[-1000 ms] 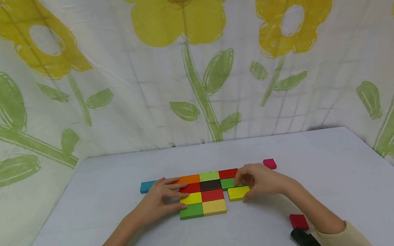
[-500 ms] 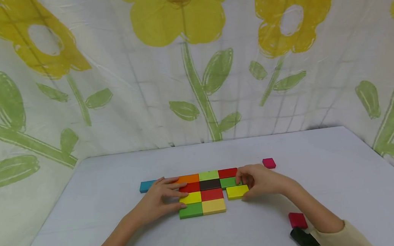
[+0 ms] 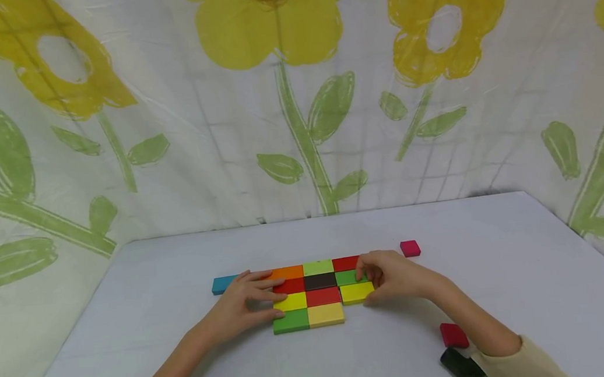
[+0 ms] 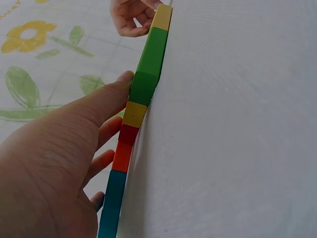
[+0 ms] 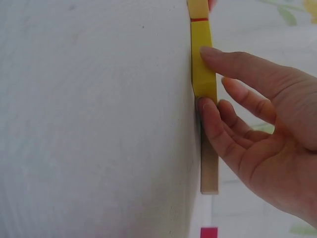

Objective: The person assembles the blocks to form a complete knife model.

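Note:
Flat coloured blocks lie edge to edge in rows on the table. My left hand [image 3: 242,306] rests along their left side, its fingers extended and their tips at a red block [image 3: 289,286], a yellow one and a green block [image 3: 291,320]. With curled fingers my right hand [image 3: 397,275] holds a yellow block [image 3: 356,293] at its front and right end. That block sits flat on the table beside a red block [image 3: 323,296], a thin gap between them. Behind it stands a green block [image 3: 345,277], partly covered by the fingers. A pale wooden block [image 5: 209,168] shows past the right fingertips.
A blue block [image 3: 223,284] extends the back row leftward. One pink-red block [image 3: 410,248] lies behind my right hand, another [image 3: 454,335] beside my right forearm. A flower-printed curtain [image 3: 214,130] hangs behind the table [image 3: 468,229].
My right hand has slid left with the yellow block, narrowing the gap to the red block. The left hand has stayed in place; the head view has shifted slightly.

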Tool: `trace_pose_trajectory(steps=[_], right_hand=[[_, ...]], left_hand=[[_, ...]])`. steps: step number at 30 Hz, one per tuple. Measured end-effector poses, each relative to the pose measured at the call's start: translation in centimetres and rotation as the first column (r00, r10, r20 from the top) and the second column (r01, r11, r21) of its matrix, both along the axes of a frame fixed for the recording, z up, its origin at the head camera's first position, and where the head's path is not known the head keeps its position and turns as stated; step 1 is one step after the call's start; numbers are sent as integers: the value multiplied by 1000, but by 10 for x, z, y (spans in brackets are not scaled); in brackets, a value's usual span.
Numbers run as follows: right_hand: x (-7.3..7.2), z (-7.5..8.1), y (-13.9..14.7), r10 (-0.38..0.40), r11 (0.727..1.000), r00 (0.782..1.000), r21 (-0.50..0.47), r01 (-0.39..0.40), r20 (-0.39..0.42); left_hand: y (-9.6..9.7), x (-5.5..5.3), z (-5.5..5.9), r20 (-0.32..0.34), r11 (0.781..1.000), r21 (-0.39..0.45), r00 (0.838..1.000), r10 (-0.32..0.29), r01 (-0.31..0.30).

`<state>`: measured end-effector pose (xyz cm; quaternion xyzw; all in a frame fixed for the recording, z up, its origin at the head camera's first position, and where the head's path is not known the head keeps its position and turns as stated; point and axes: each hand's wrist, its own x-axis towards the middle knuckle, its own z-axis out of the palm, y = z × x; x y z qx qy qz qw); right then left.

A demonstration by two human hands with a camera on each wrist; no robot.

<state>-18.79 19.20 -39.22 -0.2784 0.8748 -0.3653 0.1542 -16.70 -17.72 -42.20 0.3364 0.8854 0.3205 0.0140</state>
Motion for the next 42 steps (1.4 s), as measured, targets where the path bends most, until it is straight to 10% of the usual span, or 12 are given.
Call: trace_pose_trajectory(steps=[42], right_hand=[[-2, -1, 4, -38, 997, 999, -70, 40, 20]], left_hand=[[-1, -1, -2, 18, 1000, -7, 1000, 7, -6]])
